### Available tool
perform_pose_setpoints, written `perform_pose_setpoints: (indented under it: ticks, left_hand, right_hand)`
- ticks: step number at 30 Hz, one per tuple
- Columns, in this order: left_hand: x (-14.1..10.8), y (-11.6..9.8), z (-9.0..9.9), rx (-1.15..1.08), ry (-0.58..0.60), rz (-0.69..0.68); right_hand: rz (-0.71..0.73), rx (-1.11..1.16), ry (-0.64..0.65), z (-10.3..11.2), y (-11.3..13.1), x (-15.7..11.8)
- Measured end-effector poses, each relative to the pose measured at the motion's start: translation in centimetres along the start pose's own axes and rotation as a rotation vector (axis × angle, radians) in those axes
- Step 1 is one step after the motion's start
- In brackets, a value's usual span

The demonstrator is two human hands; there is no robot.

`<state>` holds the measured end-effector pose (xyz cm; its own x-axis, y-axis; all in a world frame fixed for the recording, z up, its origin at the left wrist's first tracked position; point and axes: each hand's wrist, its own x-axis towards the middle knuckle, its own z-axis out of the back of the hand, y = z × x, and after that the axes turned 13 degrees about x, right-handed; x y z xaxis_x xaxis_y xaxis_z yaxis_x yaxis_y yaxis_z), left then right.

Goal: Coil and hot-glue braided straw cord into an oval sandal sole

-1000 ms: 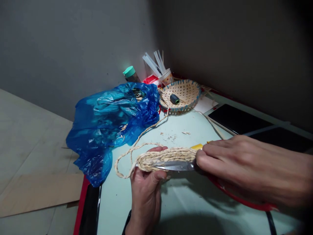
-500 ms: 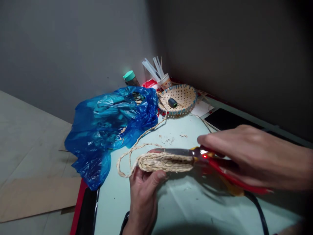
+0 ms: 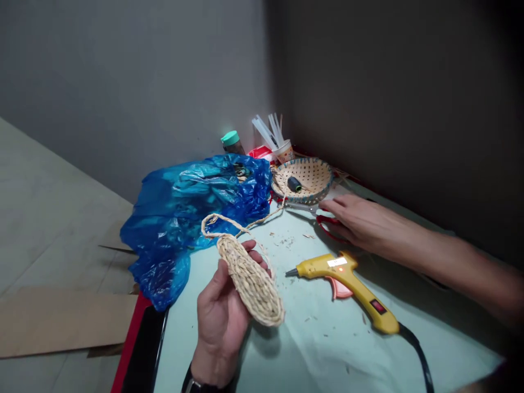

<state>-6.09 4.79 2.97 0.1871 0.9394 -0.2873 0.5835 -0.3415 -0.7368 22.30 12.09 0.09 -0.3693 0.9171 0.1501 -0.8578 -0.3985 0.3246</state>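
An oval piece of coiled, braided straw cord (image 3: 251,281) rests in my left hand (image 3: 225,311), its flat face turned up, with thumb and fingers around its edges. From its far end a loose cord (image 3: 268,217) loops and runs back toward the basket. My right hand (image 3: 347,218) reaches to the back right, its fingers on the red handles of the scissors (image 3: 301,207), whose blades point left beside the basket. Between the hands and to the right, a yellow glue gun (image 3: 347,278) lies on the table with its nozzle pointing left.
A blue plastic bag (image 3: 192,202) covers the back left of the table (image 3: 303,349). Behind are a woven basket (image 3: 313,177) holding a dark thread spool (image 3: 294,184), a paper cup (image 3: 284,153) of glue sticks and a green-lidded jar (image 3: 231,141). Small scraps lie about.
My right hand has carried the scissors from the straw piece to beside the basket. My left hand has turned the piece from edge-on to face-up. The glue gun now shows fully.
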Motion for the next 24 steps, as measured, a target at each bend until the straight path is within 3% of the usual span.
perform_pose_setpoints:
  ticks: [7, 12, 15, 18, 21, 24]
  left_hand:
    - [-0.3, -0.4, -0.6, 0.005, 0.066, -0.074]
    - [-0.5, 0.1, -0.8, 0.172, 0.054, -0.150]
    - [-0.8, 0.5, -1.0, 0.478, -0.045, -0.244]
    - [-0.9, 0.8, -1.1, 0.903, -0.234, -0.445]
    - [-0.9, 1.0, -0.9, 1.301, -0.384, -0.656]
    - [-0.7, 1.2, -0.6, 1.480, -0.405, -0.710]
  right_hand:
    - [0.011, 0.073, 0.054, -3.1, 0.3, 1.3]
    - [0.062, 0.283, -0.017, -1.6, 1.1, 0.6]
    - [0.094, 0.513, -0.048, 0.6, 3.3, 0.1]
    - [0.106, 0.751, -0.025, 1.8, 6.0, -0.1]
    - [0.078, 0.943, -0.020, 1.7, 8.0, -0.1]
    - [0.066, 1.124, 0.077, 0.9, 8.9, 0.0]
